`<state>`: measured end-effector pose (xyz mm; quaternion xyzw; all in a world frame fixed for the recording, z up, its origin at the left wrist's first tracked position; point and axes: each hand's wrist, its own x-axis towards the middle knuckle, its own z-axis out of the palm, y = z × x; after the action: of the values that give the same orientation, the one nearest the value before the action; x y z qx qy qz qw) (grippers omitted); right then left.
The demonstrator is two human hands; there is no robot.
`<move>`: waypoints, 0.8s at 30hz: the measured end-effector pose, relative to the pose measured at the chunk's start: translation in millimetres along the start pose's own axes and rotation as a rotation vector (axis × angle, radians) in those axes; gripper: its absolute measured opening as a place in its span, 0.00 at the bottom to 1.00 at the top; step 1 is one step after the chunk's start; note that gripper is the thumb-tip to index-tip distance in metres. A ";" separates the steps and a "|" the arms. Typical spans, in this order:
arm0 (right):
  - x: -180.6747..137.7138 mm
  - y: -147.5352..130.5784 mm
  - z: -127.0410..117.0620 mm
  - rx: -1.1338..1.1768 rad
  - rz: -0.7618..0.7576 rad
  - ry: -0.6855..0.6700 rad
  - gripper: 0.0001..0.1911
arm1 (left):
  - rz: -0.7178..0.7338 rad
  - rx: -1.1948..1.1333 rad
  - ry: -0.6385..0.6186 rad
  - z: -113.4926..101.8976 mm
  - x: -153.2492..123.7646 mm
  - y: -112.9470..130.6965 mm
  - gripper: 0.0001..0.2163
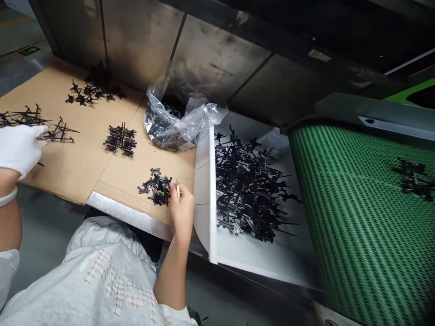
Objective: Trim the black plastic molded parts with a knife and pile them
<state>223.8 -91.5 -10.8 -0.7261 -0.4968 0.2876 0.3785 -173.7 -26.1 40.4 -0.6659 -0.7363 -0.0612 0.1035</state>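
My right hand point(182, 209) is bare and rests at the front edge of the cardboard sheet point(78, 167). Its fingers are closed on a thin pale tool whose tip touches a small heap of black plastic parts point(157, 186). My left hand point(18, 147) wears a white glove and lies at the far left of the cardboard. It is curled against a black sprue with long runners point(57, 132). Whether the gloved fingers grip that sprue is unclear.
Other heaps of black parts lie on the cardboard point(120, 139) and at its back point(91, 90). A clear plastic bag point(180, 122) holds more. A white tray point(207, 190) is full of black sprues point(248, 185). A green conveyor belt point(356, 217) carries another sprue point(413, 177).
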 end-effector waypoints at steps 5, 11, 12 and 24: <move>-7.0 -11.4 -11.5 0.160 0.021 -0.149 0.19 | -0.052 -0.594 -0.023 -28.5 -29.4 87.7 0.21; -15.4 -32.5 -28.4 0.243 -0.011 -0.401 0.15 | 0.440 -1.243 -0.737 -12.8 -47.8 205.9 0.15; -16.3 -33.9 -30.7 0.260 -0.013 -0.442 0.14 | 0.479 -1.276 -0.774 -11.0 -48.0 212.9 0.15; -10.8 -8.7 -9.7 -0.124 0.150 -0.109 0.24 | 0.013 -1.224 -0.565 11.7 -54.9 189.2 0.18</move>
<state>223.4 -102.3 2.2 -0.7667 -0.4777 0.3227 0.2826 18.4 -56.6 7.2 -0.5993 -0.5635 -0.2904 -0.4888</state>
